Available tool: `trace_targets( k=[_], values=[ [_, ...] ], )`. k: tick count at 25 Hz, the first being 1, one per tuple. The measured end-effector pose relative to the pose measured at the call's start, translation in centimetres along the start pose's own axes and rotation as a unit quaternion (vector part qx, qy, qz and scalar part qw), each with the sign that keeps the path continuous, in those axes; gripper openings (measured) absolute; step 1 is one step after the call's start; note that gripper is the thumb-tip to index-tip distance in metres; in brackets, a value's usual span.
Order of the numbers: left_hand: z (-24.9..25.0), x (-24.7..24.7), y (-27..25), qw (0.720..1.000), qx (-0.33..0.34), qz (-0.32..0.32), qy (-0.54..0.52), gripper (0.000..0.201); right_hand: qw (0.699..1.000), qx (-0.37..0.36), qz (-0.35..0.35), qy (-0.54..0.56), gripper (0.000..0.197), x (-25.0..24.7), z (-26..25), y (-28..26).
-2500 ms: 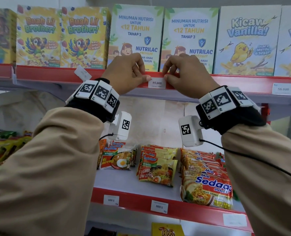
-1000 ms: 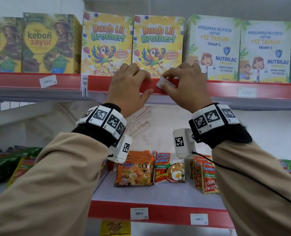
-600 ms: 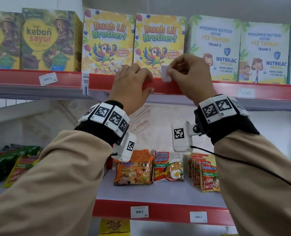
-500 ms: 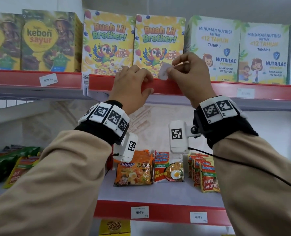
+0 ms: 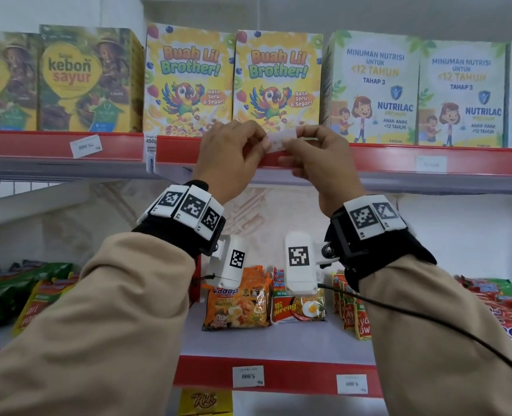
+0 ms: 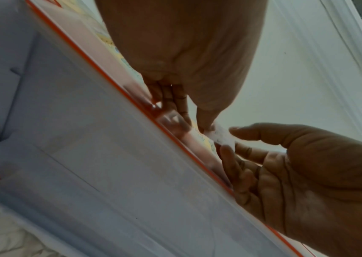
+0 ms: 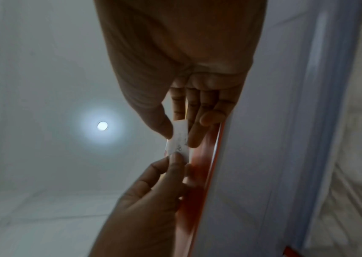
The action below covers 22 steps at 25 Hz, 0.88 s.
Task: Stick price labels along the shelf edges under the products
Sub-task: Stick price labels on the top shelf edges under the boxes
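Partly behind both hands [image 5: 275,151], small blurred price label [image 5: 281,139].

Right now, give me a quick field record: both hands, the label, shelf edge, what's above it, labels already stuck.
left hand: pinches left end of the label
right hand: pinches right end of the label
price label: white, held between both hands at top of the edge, not yet stuck
shelf edge: red strip, upper shelf
product above: Buah Lil Brother boxes
stuck labels: one under kebon sayur, one under Nutrilac, two on lower shelf edge
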<state>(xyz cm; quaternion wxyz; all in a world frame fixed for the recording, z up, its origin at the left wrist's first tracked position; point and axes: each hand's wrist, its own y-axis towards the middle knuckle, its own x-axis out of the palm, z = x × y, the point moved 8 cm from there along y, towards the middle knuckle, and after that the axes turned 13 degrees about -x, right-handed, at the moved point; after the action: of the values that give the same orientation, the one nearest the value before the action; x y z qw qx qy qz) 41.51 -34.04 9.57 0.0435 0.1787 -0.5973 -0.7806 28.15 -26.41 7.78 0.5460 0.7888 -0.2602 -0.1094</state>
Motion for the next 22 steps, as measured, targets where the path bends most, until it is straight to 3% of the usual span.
trace_targets(
  k=[3, 5, 18, 22],
  values=[
    [0.2, -0.1, 0.0, 1.000, 0.003, -0.017, -0.023, 0.020, 0.971, -0.129, -0.044, -0.196, 0.009, 0.0, -1.4, 0.7],
    [0.1, -0.4, 0.1, 0.998, -0.003, -0.025, -0.059, 0.017, 0.950, -0.154, -0.074, -0.260, 0.004, 0.3, -1.5, 1.0],
    [-0.3, -1.6, 0.3, 0.997, 0.012, -0.030, -0.074, 0.017, 0.902, -0.193, -0.158, -0.353, 0.001, 1.6, -2.1, 1.5],
    [-1.1, -3.1, 0.5, 0.998, 0.025, -0.047, -0.043, 0.010, 0.909, -0.218, -0.102, -0.340, 0.005, 1.7, -2.8, 2.1]
  ],
)
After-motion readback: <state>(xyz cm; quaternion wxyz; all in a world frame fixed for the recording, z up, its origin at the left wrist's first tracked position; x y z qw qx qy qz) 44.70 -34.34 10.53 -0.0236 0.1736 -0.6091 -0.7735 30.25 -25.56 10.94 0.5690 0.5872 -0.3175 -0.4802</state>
